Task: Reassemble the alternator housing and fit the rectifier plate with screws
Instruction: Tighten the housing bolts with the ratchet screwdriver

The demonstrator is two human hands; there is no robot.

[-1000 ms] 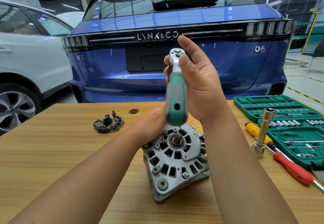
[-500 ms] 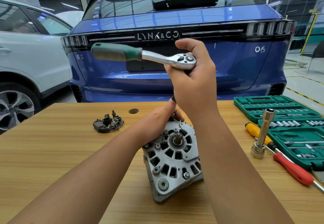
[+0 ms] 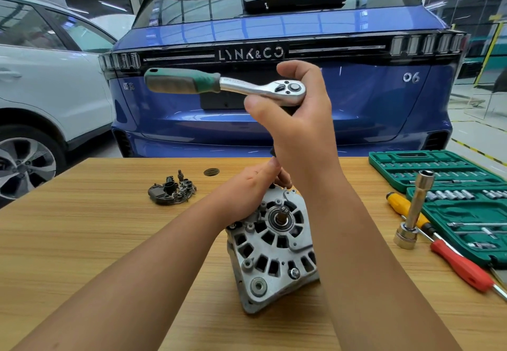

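The silver alternator housing stands tilted on the wooden table, its shaft end facing me. My left hand grips its upper left rim. My right hand holds the head of a ratchet wrench above the housing, thumb and fingers curled around it. The green handle points left. A dark extension drops from the ratchet head behind my right hand toward the housing's top; its lower end is hidden. The black rectifier plate lies apart on the table to the left.
An open green socket set case sits at the right. Beside it stand a long upright socket and a yellow and a red screwdriver. A dark round disc lies near the far edge. A blue car is behind.
The ratchet handle swung from pointing down at me to pointing left, then dipped slightly. My right hand shifted to grip the ratchet head. The housing turned a little under my left hand.
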